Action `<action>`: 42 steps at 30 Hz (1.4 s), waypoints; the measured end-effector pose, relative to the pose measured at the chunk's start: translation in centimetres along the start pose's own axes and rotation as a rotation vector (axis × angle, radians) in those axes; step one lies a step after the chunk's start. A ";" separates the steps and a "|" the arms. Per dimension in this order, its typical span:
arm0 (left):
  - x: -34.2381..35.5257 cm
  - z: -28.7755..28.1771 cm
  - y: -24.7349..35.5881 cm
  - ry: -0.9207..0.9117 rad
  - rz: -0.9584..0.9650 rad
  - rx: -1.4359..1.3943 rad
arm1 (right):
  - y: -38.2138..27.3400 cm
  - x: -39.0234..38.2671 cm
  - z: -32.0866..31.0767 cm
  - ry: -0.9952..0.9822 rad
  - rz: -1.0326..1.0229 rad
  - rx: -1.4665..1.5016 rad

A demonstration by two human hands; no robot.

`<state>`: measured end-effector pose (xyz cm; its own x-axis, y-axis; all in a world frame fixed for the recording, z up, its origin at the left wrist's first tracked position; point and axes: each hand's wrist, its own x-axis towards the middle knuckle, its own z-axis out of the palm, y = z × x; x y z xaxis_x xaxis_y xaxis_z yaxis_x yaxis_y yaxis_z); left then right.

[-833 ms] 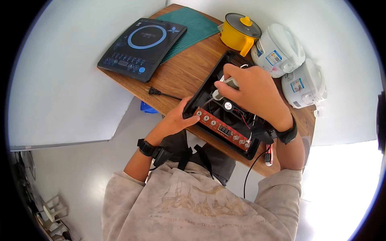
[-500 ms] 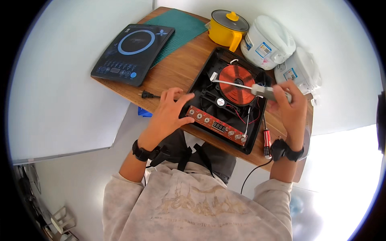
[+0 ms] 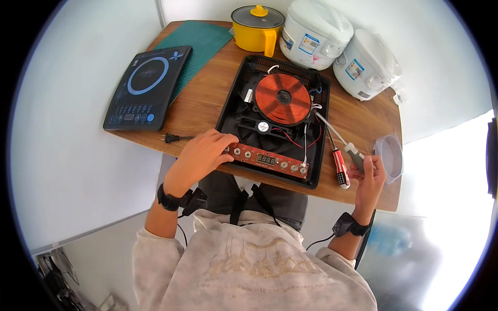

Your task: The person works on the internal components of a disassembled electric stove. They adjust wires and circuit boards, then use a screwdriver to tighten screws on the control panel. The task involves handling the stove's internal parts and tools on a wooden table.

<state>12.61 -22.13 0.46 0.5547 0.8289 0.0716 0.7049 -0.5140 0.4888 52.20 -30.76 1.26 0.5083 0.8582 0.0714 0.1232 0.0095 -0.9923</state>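
Note:
An opened induction cooker base [image 3: 222, 124], a black tray, lies before me with a round copper coil [image 3: 272, 106] and a fan inside. Along its near edge runs a red control board [image 3: 280, 162] with a small display. My left hand [image 3: 202, 155] has its thumb and forefinger closed about the board's left end. In my right hand [image 3: 367, 176] is a screwdriver [image 3: 354, 152] with a grey-green handle, its shaft pointing up and left to the tray's right rim; whether the tip touches the rim I cannot tell. A second screwdriver [image 3: 340, 168], red, white and black, lies between.
At the left lies a black glass cooktop panel [image 3: 150, 85], partly over a green cutting mat [image 3: 199, 39]. A power plug [image 3: 170, 138] sits by my left hand. Behind stand a yellow pot [image 3: 249, 39] and two white rice cookers [image 3: 311, 31]. A clear round container [image 3: 390, 158] stands at the right edge.
My right hand has brought its screwdriver from over the coil to the tray's right side, nearer me. My left thumb and forefinger have come closer together at the board. The view has shifted.

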 end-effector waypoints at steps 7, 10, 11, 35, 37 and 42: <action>5.3 1.4 4.8 0.086 -0.017 -0.015 | 0.6 5.4 -5.9 0.073 0.058 -0.005; 7.0 1.6 6.0 0.123 -0.030 -0.017 | 1.9 7.1 -8.1 0.046 0.093 -0.040; 7.5 1.7 6.4 0.118 -0.044 -0.019 | 2.2 7.5 -8.5 0.035 0.104 -0.053; 25.6 13.4 24.9 0.067 -0.134 0.007 | 6.7 23.0 -33.2 -0.136 0.125 0.507; 27.9 14.5 27.6 0.071 -0.129 0.043 | 7.8 25.2 -37.5 -0.079 0.079 0.438; 32.1 17.6 33.9 0.071 -0.128 0.023 | 10.0 30.1 -46.1 0.074 0.054 -0.098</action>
<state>62.09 -16.79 3.98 0.4279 0.9010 0.0714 0.7781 -0.4074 0.4781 108.06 -28.51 -1.82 0.5777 0.8157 0.0288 0.1748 -0.0891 -0.9806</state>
